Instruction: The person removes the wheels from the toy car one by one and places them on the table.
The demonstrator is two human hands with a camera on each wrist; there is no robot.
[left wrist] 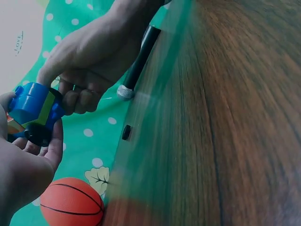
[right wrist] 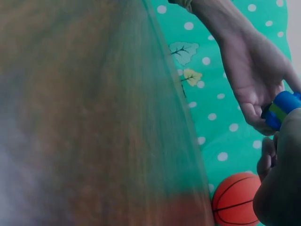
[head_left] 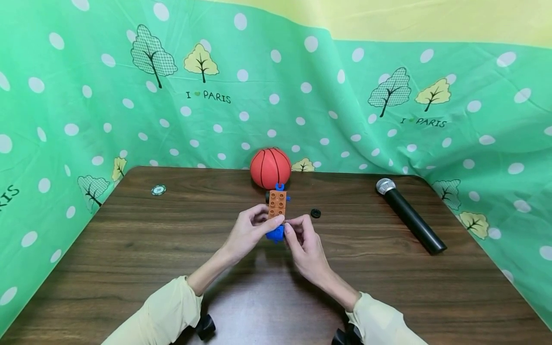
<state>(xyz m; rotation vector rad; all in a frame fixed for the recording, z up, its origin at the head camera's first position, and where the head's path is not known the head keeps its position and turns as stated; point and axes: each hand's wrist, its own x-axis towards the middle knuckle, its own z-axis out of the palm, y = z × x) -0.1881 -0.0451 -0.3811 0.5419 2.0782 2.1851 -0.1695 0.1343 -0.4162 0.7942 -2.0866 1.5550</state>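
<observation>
A toy block car point(head_left: 276, 203) with a studded orange top and blue ends is held up over the table by my left hand point(head_left: 249, 231), thumb on top. In the left wrist view its blue end point(left wrist: 28, 103), a green layer and a black wheel point(left wrist: 37, 135) show. My right hand point(head_left: 309, 249) is at the car's near right side, thumb and fingertips pinching a black wheel point(left wrist: 57, 95) against it, partly hidden by the fingers. Farther along that side a bare blue axle stub point(head_left: 288, 198) sticks out. A loose black wheel point(head_left: 316, 213) lies right of the car.
Behind the car, a red toy basketball point(head_left: 270, 167) sits by the table's back edge. A black microphone point(head_left: 409, 215) with a silver head lies at the right. Toward the back left is a poker chip point(head_left: 158, 190). A green dotted cloth point(head_left: 276, 96) hangs behind the wooden table point(head_left: 172, 239).
</observation>
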